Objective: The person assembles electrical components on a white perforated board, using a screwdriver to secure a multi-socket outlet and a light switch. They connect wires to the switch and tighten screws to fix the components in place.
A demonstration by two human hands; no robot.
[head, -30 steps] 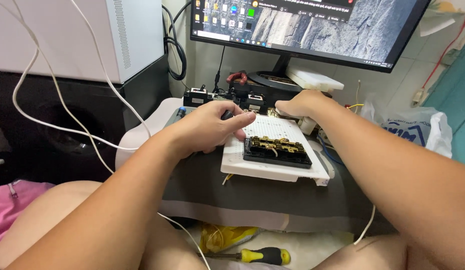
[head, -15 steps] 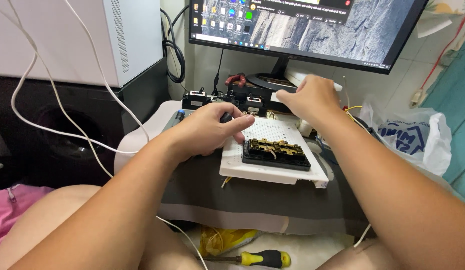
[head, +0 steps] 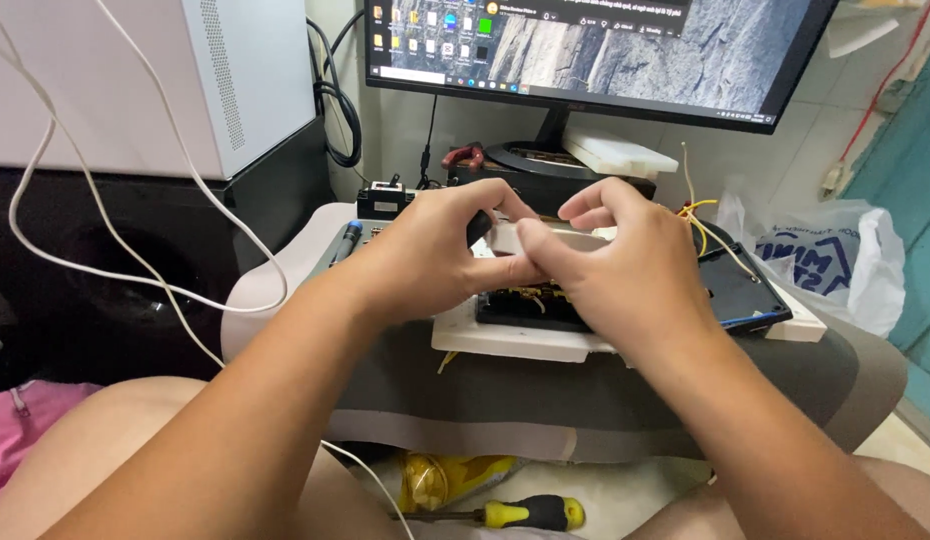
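White flat part [head: 545, 238] spans between left hand [head: 440, 250] and right hand [head: 610, 265].

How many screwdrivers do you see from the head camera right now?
1. A yellow-and-black screwdriver lies on the floor below the work surface, between the person's legs, beside a crumpled yellow bag. Others could be hidden under the left hand and right hand or the foam board.

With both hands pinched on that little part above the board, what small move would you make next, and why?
Probably lower it a little toward the dark board. The left hand and right hand meet on a small pale part held above the white foam slab, so it is not set down yet.
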